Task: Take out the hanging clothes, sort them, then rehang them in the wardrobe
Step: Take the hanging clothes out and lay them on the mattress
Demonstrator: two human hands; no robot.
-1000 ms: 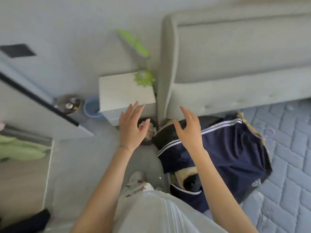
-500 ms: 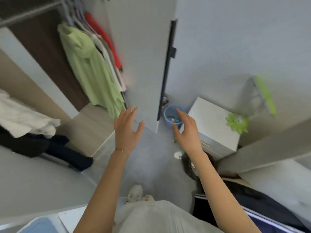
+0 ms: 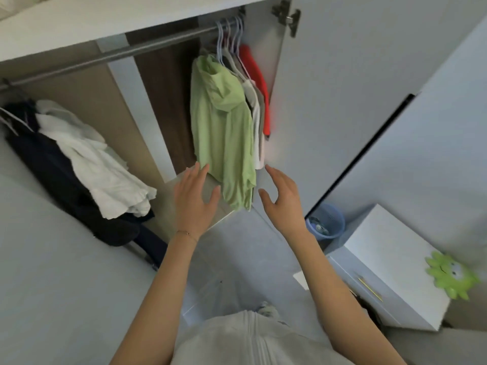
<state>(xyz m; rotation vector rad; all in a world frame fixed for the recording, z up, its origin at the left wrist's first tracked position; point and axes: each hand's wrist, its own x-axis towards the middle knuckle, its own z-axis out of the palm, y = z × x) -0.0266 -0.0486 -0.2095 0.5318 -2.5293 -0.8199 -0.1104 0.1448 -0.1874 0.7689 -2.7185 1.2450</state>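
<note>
Both hands are empty, fingers spread and relaxed. The left hand [image 3: 193, 204] and right hand [image 3: 282, 198] are raised on either side of the hem of the green top [image 3: 224, 133], gripping nothing. The top hangs at the right end of the rail [image 3: 118, 52], outermost in a tight group with pale garments [image 3: 254, 101] and a red one [image 3: 257, 83], close to the open door [image 3: 329, 101]. A bunch of white and dark clothes [image 3: 100, 164] sags at the rail's left end.

The main risk is pulling from where the hands are now. Tugging the hem would probably drag the top off its hanger or tilt it, rather than lift the hook clear. The hangers [image 3: 229, 30] are packed together, so taking one hook could snag its neighbour and drop a second garment to the wardrobe floor. The thin fabric looks slippery and may slide off a shoulder if the hanger tips. The door stands close on the right, so an elbow may knock it during the lift. The hooks are high up and need a long reach.
</note>
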